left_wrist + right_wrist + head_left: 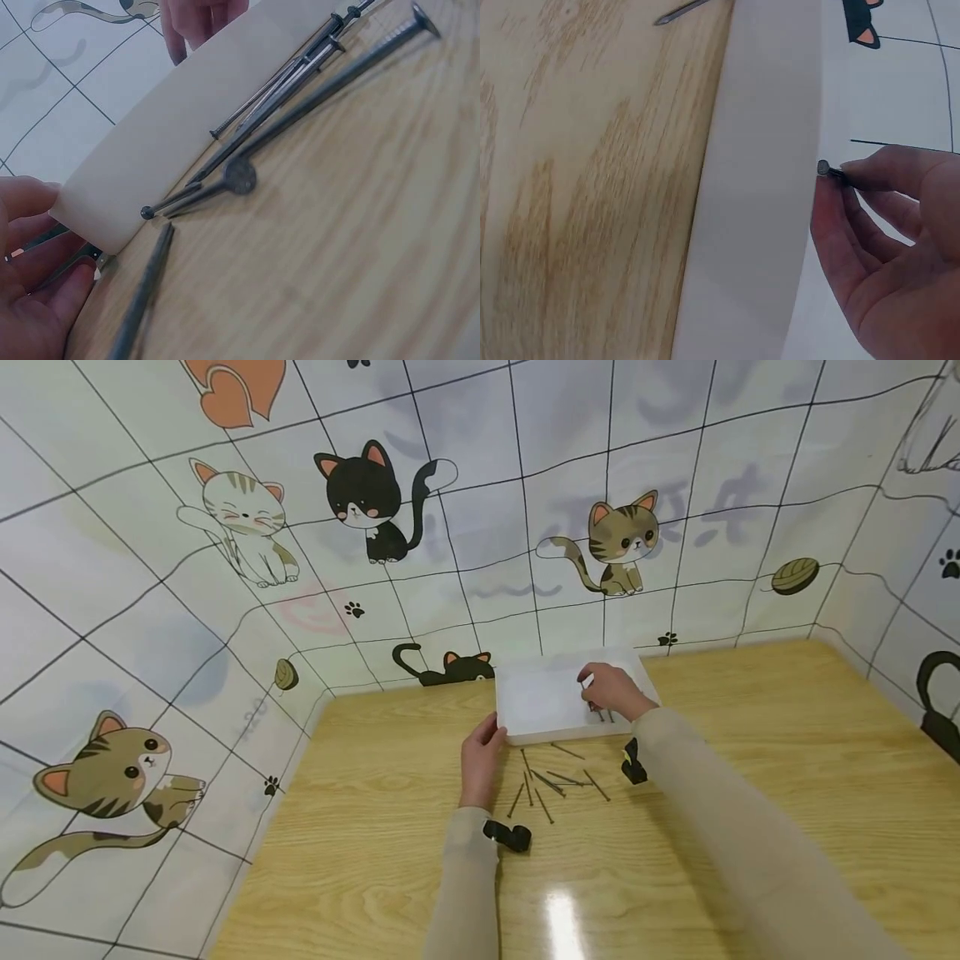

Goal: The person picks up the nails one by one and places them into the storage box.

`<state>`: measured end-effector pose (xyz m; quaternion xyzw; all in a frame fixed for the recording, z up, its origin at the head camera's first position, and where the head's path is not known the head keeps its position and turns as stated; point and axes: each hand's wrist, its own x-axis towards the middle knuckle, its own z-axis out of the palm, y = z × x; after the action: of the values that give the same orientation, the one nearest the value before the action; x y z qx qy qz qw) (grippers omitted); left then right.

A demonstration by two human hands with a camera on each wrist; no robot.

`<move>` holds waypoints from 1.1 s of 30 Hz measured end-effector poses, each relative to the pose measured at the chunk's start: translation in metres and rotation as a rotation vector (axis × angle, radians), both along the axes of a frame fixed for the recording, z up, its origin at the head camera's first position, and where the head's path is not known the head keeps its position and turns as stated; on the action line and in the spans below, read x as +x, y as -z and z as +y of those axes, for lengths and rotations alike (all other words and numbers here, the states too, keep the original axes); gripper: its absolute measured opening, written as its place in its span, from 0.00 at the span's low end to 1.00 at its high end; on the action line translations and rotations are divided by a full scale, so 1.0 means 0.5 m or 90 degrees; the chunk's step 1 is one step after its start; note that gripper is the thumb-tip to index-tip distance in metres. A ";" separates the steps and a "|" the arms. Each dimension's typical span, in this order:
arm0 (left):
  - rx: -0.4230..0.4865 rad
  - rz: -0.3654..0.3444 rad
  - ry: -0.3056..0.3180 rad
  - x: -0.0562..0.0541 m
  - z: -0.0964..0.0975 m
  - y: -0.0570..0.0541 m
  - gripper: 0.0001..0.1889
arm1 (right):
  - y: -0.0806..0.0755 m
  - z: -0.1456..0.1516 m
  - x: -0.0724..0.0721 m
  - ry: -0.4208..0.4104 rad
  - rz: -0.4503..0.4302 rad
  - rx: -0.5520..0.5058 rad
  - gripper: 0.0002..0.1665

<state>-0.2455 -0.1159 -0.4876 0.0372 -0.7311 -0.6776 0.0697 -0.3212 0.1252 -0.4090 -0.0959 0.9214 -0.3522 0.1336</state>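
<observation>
A shallow white box [534,697] sits at the back of the table. My left hand [482,762] grips its front left corner, fingers along the side wall. Over the right part of the box, my right hand [613,689] pinches a nail [823,167] between thumb and fingertips; its round head shows near the front wall. Beneath that hand, a few nails [611,716] lie on the box floor, partly hidden by it. Several dark steel nails [337,88] are scattered on the table before the box, pointing various ways.
The wood-grain table [375,860] meets cat-patterned wall sheeting [487,510] behind and at both sides. Black wrist cameras [508,836] are strapped over both sleeves. The box's front wall [757,165] stands between the loose nails and its inside.
</observation>
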 end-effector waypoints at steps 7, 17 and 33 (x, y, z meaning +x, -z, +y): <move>-0.008 -0.002 -0.008 -0.005 -0.001 -0.002 0.22 | 0.006 -0.014 0.008 -0.024 -0.001 0.059 0.22; -0.012 -0.003 -0.011 -0.005 0.003 0.007 0.22 | 0.035 -0.007 0.007 -0.016 0.030 0.119 0.19; -0.012 -0.016 0.015 0.026 0.005 -0.046 0.23 | 0.049 -0.011 0.002 -0.015 0.083 0.143 0.18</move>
<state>-0.2326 -0.1134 -0.4646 0.0368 -0.7385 -0.6712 0.0528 -0.3204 0.1199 -0.4333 -0.1137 0.9605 -0.2382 0.0876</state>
